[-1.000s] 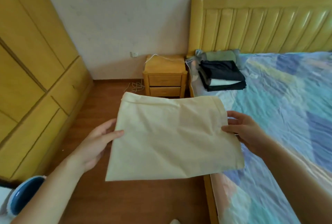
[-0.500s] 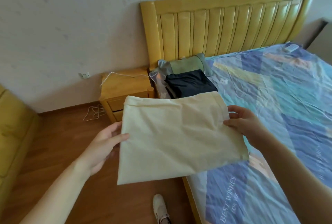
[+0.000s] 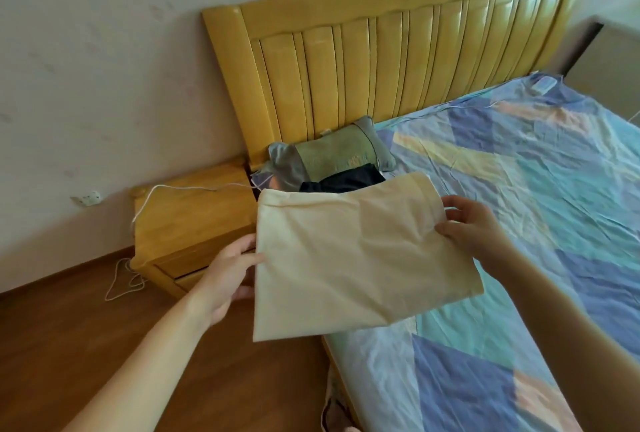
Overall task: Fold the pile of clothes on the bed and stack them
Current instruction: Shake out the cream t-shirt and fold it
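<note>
Above the bed's point(image 3: 519, 209) left edge and the wood floor point(image 3: 104, 345), a folded cream garment point(image 3: 353, 258) is held flat in mid-air, left hand point(image 3: 225, 275) gripping its left edge with thumb on top and fingers underneath, right hand point(image 3: 474, 227) pinching its right edge, thumb on top and fingers curled under. Beyond it, partly hidden by the cream piece, a stack of dark folded clothes point(image 3: 349, 180) lies on the patterned bedsheet just in front of a green-grey pillow point(image 3: 329, 154) at the yellow headboard point(image 3: 398, 57). Beside the bed: wooden nightstand point(image 3: 187, 223) with a white cable point(image 3: 166, 190) across its top.
</note>
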